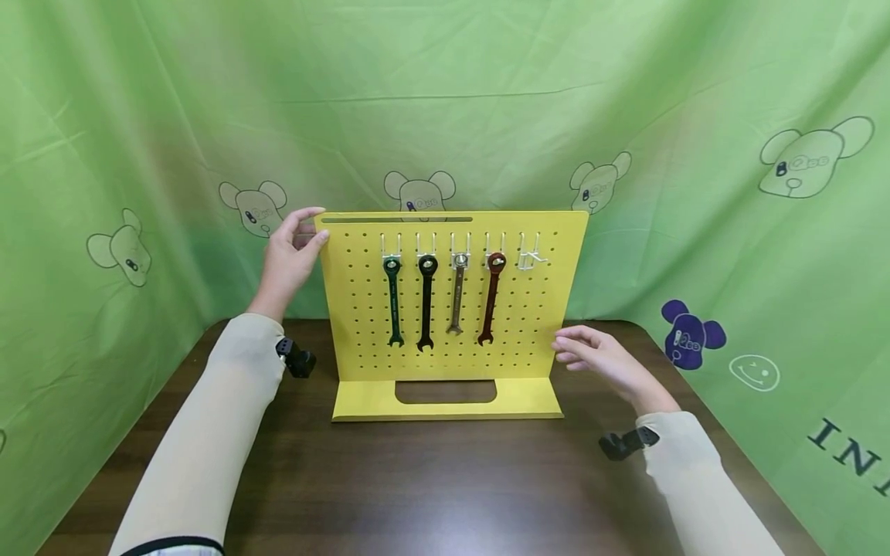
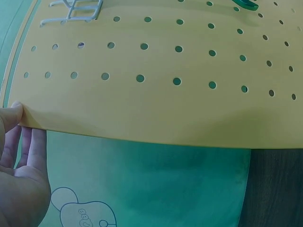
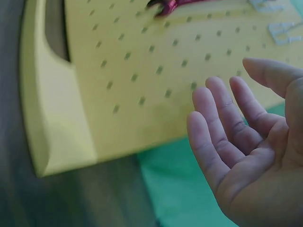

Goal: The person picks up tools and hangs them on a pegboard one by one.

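A yellow pegboard stand (image 1: 445, 301) stands upright on the table, with a row of combination wrenches hanging from white hooks: a green wrench (image 1: 394, 301), a black wrench (image 1: 426, 303), a silver wrench (image 1: 456, 297) and a red wrench (image 1: 491, 300). The rightmost white hook (image 1: 531, 259) holds nothing. My left hand (image 1: 288, 259) grips the board's upper left corner; in the left wrist view the thumb (image 2: 13, 113) lies on the front face and the fingers go behind the edge. By the board's lower right edge is my right hand (image 1: 603, 361), its fingers (image 3: 206, 137) loosely bent and holding nothing.
The dark wooden table (image 1: 431, 486) extends in front of the stand and to both sides. A green curtain (image 1: 445, 108) with cartoon bear heads surrounds the table at the back and sides. The stand's base (image 1: 361, 398) has a wide cut-out slot.
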`<state>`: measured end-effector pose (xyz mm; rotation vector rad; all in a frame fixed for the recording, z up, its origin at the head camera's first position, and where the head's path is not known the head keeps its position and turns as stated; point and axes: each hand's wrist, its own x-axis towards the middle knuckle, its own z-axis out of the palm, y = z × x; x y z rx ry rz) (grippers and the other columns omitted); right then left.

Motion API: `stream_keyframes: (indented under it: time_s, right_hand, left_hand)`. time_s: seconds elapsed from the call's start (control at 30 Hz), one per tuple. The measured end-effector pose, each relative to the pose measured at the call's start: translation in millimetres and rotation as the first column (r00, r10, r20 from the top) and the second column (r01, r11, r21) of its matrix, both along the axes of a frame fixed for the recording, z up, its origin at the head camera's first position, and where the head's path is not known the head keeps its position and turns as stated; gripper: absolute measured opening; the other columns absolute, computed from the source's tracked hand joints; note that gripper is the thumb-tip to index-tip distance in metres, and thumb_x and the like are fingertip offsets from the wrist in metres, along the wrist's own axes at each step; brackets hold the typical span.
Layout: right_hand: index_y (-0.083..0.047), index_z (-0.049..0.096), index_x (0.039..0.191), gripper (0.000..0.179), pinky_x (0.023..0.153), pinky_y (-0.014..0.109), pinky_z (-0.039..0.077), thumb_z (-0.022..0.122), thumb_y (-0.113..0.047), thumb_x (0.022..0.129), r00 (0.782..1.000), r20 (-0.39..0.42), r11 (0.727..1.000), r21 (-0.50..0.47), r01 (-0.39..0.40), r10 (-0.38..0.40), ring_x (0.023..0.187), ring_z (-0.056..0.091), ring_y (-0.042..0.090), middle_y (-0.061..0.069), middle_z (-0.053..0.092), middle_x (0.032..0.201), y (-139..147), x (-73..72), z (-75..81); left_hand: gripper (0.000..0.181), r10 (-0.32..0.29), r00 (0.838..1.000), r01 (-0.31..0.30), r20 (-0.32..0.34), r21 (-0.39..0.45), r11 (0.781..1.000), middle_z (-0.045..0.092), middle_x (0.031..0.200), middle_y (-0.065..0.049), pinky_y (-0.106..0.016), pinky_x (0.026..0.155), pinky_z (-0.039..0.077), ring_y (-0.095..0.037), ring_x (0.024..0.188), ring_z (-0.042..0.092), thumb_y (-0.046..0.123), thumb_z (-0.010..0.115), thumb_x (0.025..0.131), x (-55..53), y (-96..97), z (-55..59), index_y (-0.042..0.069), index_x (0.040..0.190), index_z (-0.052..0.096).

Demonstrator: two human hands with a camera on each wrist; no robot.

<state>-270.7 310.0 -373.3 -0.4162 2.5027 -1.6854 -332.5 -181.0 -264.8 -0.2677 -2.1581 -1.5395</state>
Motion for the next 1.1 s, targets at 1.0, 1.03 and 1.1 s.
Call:
stream_keyframes:
  time_s: [1.0, 1.03, 1.1]
  right_hand:
    - [0.009, 0.061, 0.125, 0.038, 0.077, 0.027, 0.057, 0.059, -0.023, 0.103, 0.94, 0.198, 0.961, 0.076, 0.267, -0.277, 0.087, 0.064, 0.008, 0.001, 0.07, 0.107, 118, 36.5, -57.2]
    - [0.004, 0.064, 0.122, 0.033, 0.076, 0.026, 0.057, 0.059, -0.023, 0.103, 0.933, 0.214, 0.957, 0.079, 0.278, -0.289, 0.086, 0.063, 0.008, -0.004, 0.07, 0.104, 120, 37.2, -58.1]
    - [-0.002, 0.066, 0.118, 0.029, 0.075, 0.025, 0.056, 0.06, -0.024, 0.102, 0.924, 0.23, 0.952, 0.101, 0.29, -0.306, 0.084, 0.061, 0.008, -0.01, 0.067, 0.098, 124, 38.5, -59.4]
  left_hand:
    - [0.039, -0.003, 1.0, 0.003, -0.002, 0.003, 1.0, 0.062, 0.119, -0.015, -0.031, 0.086, 0.051, -0.022, 0.099, 0.059, 0.014, 0.063, 0.1, 1.8, 0.7, 1.0, 0.015, 0.139, 0.057]
    - [0.039, -0.002, 1.0, 0.002, -0.003, 0.002, 1.0, 0.063, 0.119, -0.015, -0.031, 0.086, 0.051, -0.022, 0.099, 0.059, 0.015, 0.063, 0.1, 1.7, 0.7, 1.0, 0.016, 0.139, 0.057]
    - [0.039, 0.0, 1.0, 0.0, -0.005, 0.001, 1.0, 0.063, 0.118, -0.014, -0.03, 0.085, 0.051, -0.022, 0.099, 0.059, 0.014, 0.063, 0.1, 1.6, 0.7, 1.0, 0.016, 0.138, 0.058]
